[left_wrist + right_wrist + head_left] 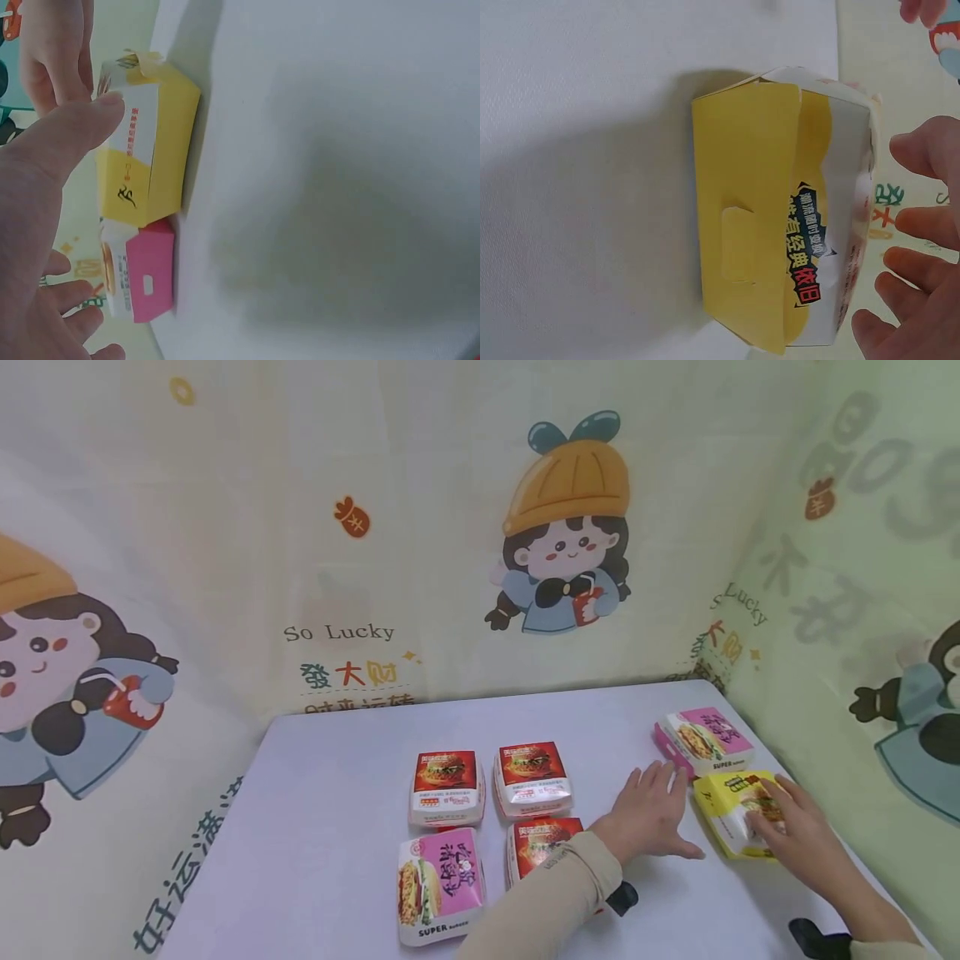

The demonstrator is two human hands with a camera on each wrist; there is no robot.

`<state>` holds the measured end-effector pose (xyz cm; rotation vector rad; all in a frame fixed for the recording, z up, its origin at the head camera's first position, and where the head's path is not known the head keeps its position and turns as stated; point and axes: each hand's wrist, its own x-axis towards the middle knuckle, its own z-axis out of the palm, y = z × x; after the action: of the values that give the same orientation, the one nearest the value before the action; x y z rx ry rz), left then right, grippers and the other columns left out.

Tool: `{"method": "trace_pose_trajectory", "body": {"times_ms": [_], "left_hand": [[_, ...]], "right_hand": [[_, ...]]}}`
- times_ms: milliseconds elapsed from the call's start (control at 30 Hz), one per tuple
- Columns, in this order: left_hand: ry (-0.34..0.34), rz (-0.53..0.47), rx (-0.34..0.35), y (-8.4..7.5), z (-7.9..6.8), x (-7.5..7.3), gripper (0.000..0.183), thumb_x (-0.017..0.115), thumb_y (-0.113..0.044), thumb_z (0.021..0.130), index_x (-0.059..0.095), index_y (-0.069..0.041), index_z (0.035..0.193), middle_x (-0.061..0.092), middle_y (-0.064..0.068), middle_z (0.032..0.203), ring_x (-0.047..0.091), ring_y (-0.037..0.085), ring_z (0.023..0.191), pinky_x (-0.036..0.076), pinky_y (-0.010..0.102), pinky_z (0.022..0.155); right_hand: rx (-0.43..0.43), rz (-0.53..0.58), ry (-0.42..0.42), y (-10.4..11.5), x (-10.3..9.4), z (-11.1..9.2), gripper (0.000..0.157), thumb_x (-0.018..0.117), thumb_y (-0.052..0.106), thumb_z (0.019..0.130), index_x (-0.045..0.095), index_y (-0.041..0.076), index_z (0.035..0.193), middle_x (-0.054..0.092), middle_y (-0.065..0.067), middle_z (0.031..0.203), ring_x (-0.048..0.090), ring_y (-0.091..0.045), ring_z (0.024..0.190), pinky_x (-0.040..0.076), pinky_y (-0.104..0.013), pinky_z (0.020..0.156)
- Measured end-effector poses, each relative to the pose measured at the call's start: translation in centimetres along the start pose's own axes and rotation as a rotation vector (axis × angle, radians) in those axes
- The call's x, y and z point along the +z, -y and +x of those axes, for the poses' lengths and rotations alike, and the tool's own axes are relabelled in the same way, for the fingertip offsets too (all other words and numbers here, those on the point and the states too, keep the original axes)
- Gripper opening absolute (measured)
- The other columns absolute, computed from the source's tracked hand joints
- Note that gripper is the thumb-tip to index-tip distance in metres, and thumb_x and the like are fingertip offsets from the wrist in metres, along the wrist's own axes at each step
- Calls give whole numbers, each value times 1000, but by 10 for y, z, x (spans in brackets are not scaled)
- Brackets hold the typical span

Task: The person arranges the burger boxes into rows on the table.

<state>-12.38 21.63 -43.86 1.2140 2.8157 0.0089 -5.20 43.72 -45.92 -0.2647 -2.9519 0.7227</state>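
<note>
A yellow-and-white burger box (pixel 738 814) lies near the right edge of the table. Over its right part is my right hand (pixel 806 835), fingers apart and loosely bent; in the right wrist view these fingers (pixel 915 270) sit beside the box's top without gripping it. Left of that box, my left hand (pixel 651 814) hovers with its fingers spread and holds nothing. Directly behind the yellow box stands a pink-and-white burger box (pixel 705 739). The left wrist view shows the yellow box (pixel 169 142) and the pink box (pixel 154 274) close together, end to end.
Two red-and-white burger boxes (pixel 447 789) (pixel 532 781) stand mid-table. In front are a pink burger box (pixel 441 885) and another red one (pixel 540 843), the latter partly covered by my left sleeve (pixel 555 893). Printed cloth (pixel 420 527) hangs behind the white table (pixel 315 827).
</note>
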Motion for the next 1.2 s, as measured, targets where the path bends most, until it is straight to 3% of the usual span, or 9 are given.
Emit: {"method": "trace_pose_trajectory", "body": {"times_ms": [267,500,867,1200], "left_hand": [[-28,59,11,-16,12,5,111,58,-83,74,16,-24,158,20,-9,162,22,9,150,30,28,120],[12,42,-12,-30,19,10,109,60,-82,73,14,-30,158,18,-10,163,20,8,151,29,28,120],[-8,49,-36,-47,32,17,107,63,-78,74,15,-32,158,18,-10,164,21,8,150,32,29,119],[-14,90,-68,-51,35,24,104,64,-76,75,19,-30,157,16,-10,165,21,8,151,34,30,118]], "right_hand": [[-4,16,51,-3,3,1,71,48,35,104,27,-21,143,14,-47,146,30,-63,122,42,-72,92],[16,10,68,-2,4,0,75,49,37,104,25,-22,143,14,-47,146,35,-62,119,47,-68,91],[31,10,58,-1,7,-2,76,46,40,104,24,-21,144,13,-46,147,26,-64,125,38,-74,97],[25,4,65,-1,7,-3,76,45,41,104,25,-21,144,12,-46,148,26,-65,127,36,-74,97]]}}
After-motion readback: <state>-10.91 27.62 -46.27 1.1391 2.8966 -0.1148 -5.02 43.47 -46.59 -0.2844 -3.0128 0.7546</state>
